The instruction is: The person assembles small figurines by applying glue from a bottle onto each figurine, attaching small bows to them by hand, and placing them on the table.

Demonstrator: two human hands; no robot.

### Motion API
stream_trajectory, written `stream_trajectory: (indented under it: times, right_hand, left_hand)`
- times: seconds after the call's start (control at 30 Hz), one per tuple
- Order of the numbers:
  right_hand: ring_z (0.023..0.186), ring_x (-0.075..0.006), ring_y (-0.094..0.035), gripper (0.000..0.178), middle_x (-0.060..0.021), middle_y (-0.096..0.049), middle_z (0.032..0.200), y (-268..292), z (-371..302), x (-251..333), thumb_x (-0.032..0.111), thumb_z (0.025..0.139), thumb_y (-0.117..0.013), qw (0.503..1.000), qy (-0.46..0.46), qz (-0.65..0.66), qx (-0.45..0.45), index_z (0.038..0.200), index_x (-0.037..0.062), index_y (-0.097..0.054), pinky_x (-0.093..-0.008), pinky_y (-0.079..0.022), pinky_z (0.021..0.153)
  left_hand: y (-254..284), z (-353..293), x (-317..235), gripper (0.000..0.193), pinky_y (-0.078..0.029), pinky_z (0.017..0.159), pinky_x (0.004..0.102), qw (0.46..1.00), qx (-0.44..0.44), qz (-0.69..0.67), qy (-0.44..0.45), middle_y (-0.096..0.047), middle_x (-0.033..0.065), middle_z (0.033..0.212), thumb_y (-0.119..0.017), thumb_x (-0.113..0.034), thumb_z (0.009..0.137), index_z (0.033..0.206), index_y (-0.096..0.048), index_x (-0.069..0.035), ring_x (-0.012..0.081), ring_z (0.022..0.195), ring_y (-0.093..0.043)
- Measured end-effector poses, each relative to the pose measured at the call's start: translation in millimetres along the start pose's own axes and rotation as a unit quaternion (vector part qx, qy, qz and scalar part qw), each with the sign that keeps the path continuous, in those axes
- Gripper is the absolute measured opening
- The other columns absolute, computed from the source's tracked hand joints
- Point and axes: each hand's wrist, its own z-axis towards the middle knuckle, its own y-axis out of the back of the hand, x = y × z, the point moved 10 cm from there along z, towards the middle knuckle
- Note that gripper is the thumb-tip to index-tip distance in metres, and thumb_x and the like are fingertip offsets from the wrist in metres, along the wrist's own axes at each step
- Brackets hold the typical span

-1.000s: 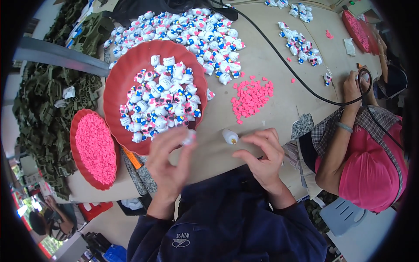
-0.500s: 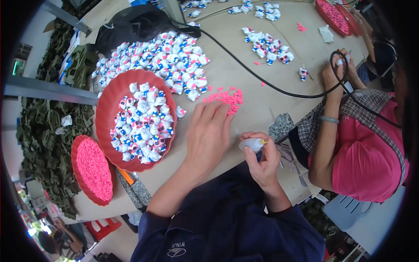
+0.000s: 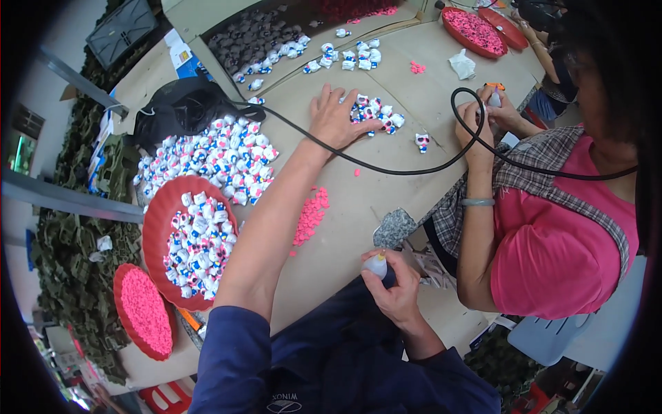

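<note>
My left hand point(image 3: 338, 121) reaches far across the table, fingers spread apart. Its thumb and fingers lie beside a small group of white-and-blue cat-like figurines point(image 3: 386, 119); whether the fingertips touch them is partly hidden. Close to my body, my right hand point(image 3: 398, 288) is closed around a small white squeeze bottle point(image 3: 375, 266) with a yellow tip, which points away from me. Loose pink pieces point(image 3: 312, 215) lie on the table to the right of my left forearm. A single figurine point(image 3: 422, 142) stands apart to the right of the group.
At left are a heap of figurines point(image 3: 207, 155), a red bowl point(image 3: 156, 231) of figurines and a dish of pink bits point(image 3: 145, 310). A black cable point(image 3: 407, 170) crosses the table. A co-worker in a pink shirt point(image 3: 552, 255) sits at right, near a grey stone piece point(image 3: 394, 228).
My left hand has moved away from the pink pieces, farther out to the figurine group, and its fingers have spread. My right hand still holds the bottle. The view has shifted.
</note>
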Motion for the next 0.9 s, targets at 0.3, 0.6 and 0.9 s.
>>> stream_trajectory:
  times: [0.3,0.6,0.9]
  right_hand:
    - [0.080,-0.0199,-0.066,0.032,-0.0132,-0.066,0.091,-1,6,-3,0.003,0.073,-0.073,1.000,-0.012,0.007,0.000,0.101,-0.0024,-0.059,-0.0281,-0.051,0.070]
    - [0.079,-0.0183,-0.065,0.031,-0.0122,-0.066,0.092,-6,5,-3,0.002,0.073,-0.073,1.000,-0.017,0.010,0.006,0.101,-0.0016,-0.059,-0.0272,-0.051,0.070]
    - [0.082,-0.0185,-0.065,0.033,-0.0127,-0.066,0.093,-15,4,4,0.001,0.073,-0.072,1.000,0.002,0.015,0.025,0.102,-0.0023,-0.057,-0.0277,-0.050,0.074]
  left_hand:
    - [1,-8,22,0.045,-0.038,0.084,0.0438,0.999,0.042,-0.033,0.003,-0.056,0.0079,0.103,-0.061,-0.051,0.079,0.098,-0.063,-0.010,0.0258,0.106,-0.047]
    - [15,-10,0,0.027,-0.051,0.065,0.0413,0.997,-0.006,0.035,-0.062,-0.055,0.0073,0.089,-0.060,-0.037,0.079,0.086,-0.064,-0.011,0.0241,0.090,-0.057]
    - [55,-34,16,0.026,-0.052,0.065,0.0449,0.997,-0.051,0.036,0.051,-0.054,0.0128,0.094,-0.065,-0.027,0.074,0.081,-0.062,-0.002,0.0296,0.085,-0.060]
